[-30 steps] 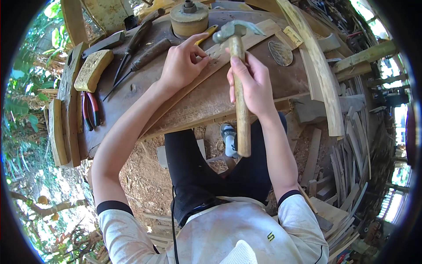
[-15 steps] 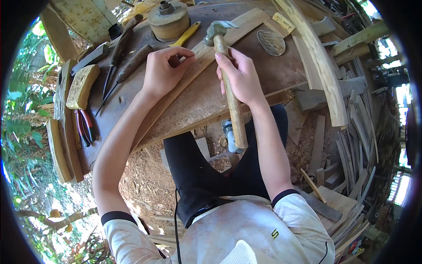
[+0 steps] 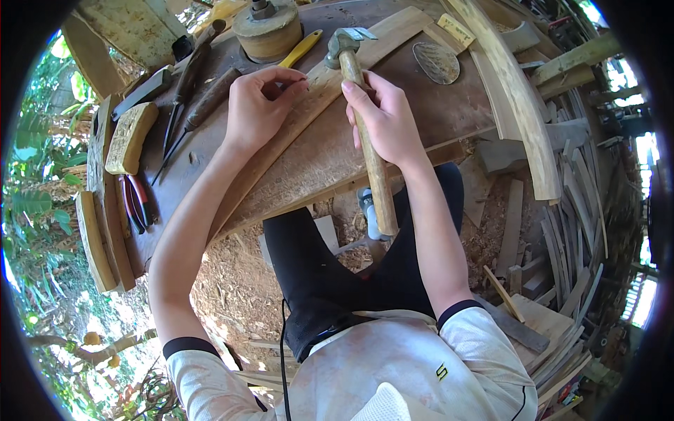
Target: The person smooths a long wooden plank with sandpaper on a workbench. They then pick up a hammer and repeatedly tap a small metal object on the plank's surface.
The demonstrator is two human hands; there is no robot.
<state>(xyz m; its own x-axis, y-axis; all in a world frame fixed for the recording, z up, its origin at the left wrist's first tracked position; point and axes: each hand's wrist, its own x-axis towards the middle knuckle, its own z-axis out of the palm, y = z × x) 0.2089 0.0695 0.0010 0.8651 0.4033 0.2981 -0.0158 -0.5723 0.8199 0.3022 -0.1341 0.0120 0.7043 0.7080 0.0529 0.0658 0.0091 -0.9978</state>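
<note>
Now the left hand (image 3: 256, 105) pinches narrower, contents unclear; work seems centred on the board (image 3: 388, 35), right hand (image 3: 386, 123) gripping the hammer (image 3: 379, 186)

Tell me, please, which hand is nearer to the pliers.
Left: the left hand is beyond and to the right of the pliers; the right hand, holding the hammer, is farther to their right.

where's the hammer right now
In the head view, the hammer is just right of centre, gripped in the right hand, head toward the table's far side, with the left hand to its left.
</note>
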